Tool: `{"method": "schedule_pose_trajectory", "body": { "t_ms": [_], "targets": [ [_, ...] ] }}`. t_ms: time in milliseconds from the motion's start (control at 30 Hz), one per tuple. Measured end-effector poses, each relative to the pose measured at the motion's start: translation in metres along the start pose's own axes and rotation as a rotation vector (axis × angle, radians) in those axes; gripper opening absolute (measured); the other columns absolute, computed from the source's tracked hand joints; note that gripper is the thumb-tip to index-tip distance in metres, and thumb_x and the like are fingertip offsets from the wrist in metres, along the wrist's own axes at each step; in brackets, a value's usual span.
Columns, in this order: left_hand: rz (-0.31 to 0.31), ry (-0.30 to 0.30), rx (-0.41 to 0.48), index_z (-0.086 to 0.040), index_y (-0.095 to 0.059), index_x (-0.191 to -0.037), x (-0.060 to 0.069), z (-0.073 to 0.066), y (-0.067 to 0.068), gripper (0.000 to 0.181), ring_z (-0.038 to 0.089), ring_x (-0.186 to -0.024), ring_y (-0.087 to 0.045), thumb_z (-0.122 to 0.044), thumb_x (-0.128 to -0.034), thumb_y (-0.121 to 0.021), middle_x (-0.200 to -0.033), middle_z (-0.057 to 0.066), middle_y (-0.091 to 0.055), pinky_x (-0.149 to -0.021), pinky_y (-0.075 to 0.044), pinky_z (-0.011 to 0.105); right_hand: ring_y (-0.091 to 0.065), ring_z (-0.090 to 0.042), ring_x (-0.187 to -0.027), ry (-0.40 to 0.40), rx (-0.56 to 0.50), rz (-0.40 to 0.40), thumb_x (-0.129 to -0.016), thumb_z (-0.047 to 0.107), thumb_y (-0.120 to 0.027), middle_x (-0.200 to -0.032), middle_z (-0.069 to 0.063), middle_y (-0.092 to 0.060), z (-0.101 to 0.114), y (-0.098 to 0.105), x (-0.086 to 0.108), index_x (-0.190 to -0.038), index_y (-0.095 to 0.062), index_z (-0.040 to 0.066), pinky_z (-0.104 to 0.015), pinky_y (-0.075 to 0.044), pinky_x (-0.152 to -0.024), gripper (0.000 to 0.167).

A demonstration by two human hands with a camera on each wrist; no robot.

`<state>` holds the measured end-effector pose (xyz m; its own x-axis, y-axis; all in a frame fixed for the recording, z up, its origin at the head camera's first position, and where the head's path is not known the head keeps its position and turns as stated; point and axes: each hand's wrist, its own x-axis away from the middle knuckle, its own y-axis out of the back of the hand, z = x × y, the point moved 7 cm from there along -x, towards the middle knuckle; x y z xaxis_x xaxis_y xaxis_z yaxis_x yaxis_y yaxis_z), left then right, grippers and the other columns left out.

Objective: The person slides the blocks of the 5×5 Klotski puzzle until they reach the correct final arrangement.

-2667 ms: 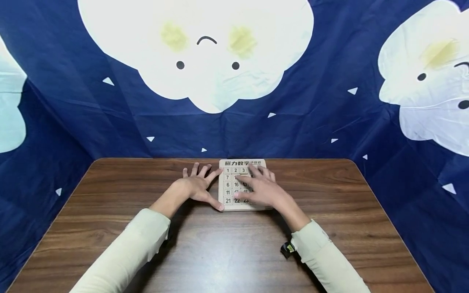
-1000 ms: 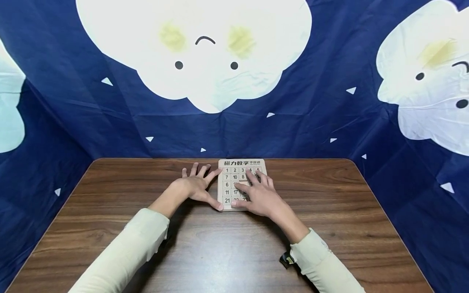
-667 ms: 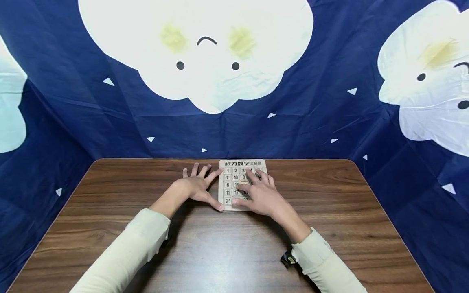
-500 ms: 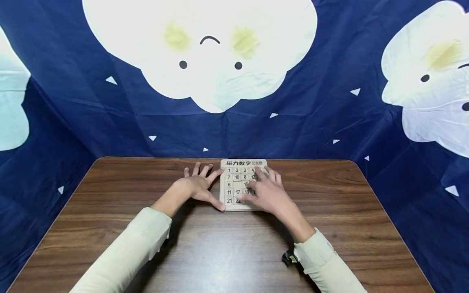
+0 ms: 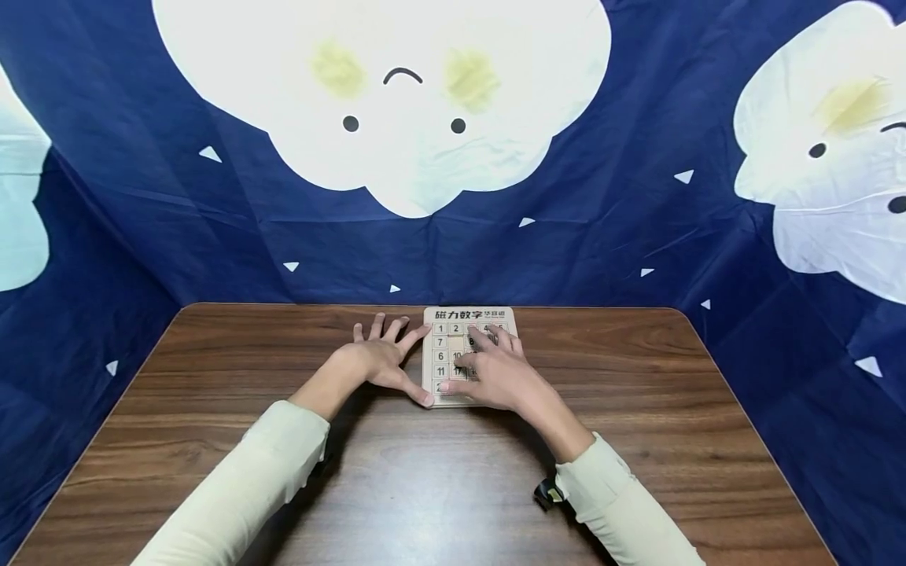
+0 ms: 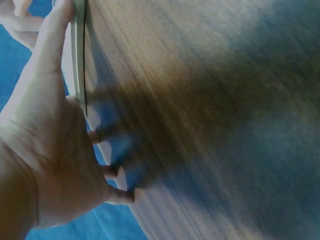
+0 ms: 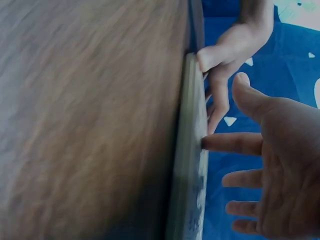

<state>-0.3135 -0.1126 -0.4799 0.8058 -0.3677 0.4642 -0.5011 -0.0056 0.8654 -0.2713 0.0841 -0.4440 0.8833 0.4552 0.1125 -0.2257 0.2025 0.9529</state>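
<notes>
A pale wooden sliding number puzzle [image 5: 460, 315] lies flat at the table's far edge, with Chinese lettering above rows of numbered tiles. One bare slot [image 5: 456, 343] shows right of the 7, above the 10 tile [image 5: 457, 355]. My left hand [image 5: 382, 363] is spread, its thumb and index fingertip against the puzzle's left edge. Over the right-hand tiles hangs my right hand [image 5: 502, 377], covering several numbers. Its index fingertip touches the board's face in the right wrist view [image 7: 203, 143], at the lower part of the 10. The other right fingers [image 7: 243, 178] stay raised and apart.
The brown wood-grain table [image 5: 425, 487] stretches toward me. Dark blue cloth [image 5: 340, 244] with white clouds stands behind it and at both sides. A small black device [image 5: 547, 494] hangs at my right cuff.
The 16 tile went right, out of the second column. After that the 10 came down a row, so the bare slot is now one row higher. My left hand stays put.
</notes>
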Motion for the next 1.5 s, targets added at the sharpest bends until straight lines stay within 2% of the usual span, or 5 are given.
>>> {"method": "schedule_pose_trajectory", "body": {
  "t_ms": [267, 467, 733, 1033, 1500],
  "targets": [
    [0.002, 0.001, 0.012, -0.04, 0.0, -0.183, 0.002, 0.001, -0.001, 0.149, 0.058, -0.174, 0.013, -0.098, -0.071, -0.079, -0.192, 0.018, 0.003, -0.133, 0.002, 0.086, -0.022, -0.058, -0.171, 0.013, -0.016, -0.021, -0.105, 0.072, -0.066, -0.187, -0.024, -0.024, 0.004, -0.006, -0.016, -0.165, -0.06, 0.03, -0.078, -0.022, -0.136, 0.074],
    [-0.001, -0.01, 0.008, -0.041, 0.0, -0.183, 0.001, 0.0, -0.001, 0.151, 0.058, -0.174, 0.013, -0.098, -0.0687, -0.081, -0.192, 0.017, 0.001, -0.133, 0.003, 0.086, -0.023, -0.058, -0.17, -0.085, 0.036, -0.028, -0.104, 0.07, -0.069, -0.184, -0.025, -0.031, -0.012, -0.001, -0.006, -0.159, -0.067, 0.028, -0.074, -0.023, -0.136, 0.069],
    [0.008, -0.016, 0.011, -0.042, -0.001, -0.182, 0.0, -0.003, -0.002, 0.151, 0.059, -0.173, 0.014, -0.099, -0.0673, -0.081, -0.192, 0.018, 0.002, -0.133, 0.004, 0.087, -0.024, -0.059, -0.169, 0.004, 0.009, 0.004, -0.103, 0.07, -0.07, -0.184, -0.024, -0.032, 0.001, -0.005, 0.004, -0.156, -0.07, 0.031, -0.077, -0.025, -0.134, 0.066],
    [-0.001, 0.0, 0.007, -0.041, -0.001, -0.183, 0.0, -0.002, -0.001, 0.149, 0.059, -0.173, 0.013, -0.097, -0.07, -0.08, -0.192, 0.017, 0.002, -0.133, 0.002, 0.087, -0.02, -0.059, -0.171, -0.056, -0.003, -0.008, -0.105, 0.072, -0.065, -0.186, -0.024, -0.026, -0.006, -0.001, -0.01, -0.164, -0.061, 0.028, -0.079, -0.023, -0.135, 0.073],
    [0.005, 0.003, 0.011, -0.042, 0.002, -0.182, -0.002, 0.0, -0.003, 0.153, 0.058, -0.173, 0.016, -0.097, -0.0674, -0.082, -0.192, 0.016, 0.003, -0.133, 0.006, 0.087, -0.029, -0.061, -0.166, -0.039, -0.051, -0.065, -0.102, 0.064, -0.075, -0.181, -0.028, -0.037, -0.05, 0.014, 0.048, -0.151, -0.073, 0.022, -0.08, -0.027, -0.129, 0.064]
  ]
}}
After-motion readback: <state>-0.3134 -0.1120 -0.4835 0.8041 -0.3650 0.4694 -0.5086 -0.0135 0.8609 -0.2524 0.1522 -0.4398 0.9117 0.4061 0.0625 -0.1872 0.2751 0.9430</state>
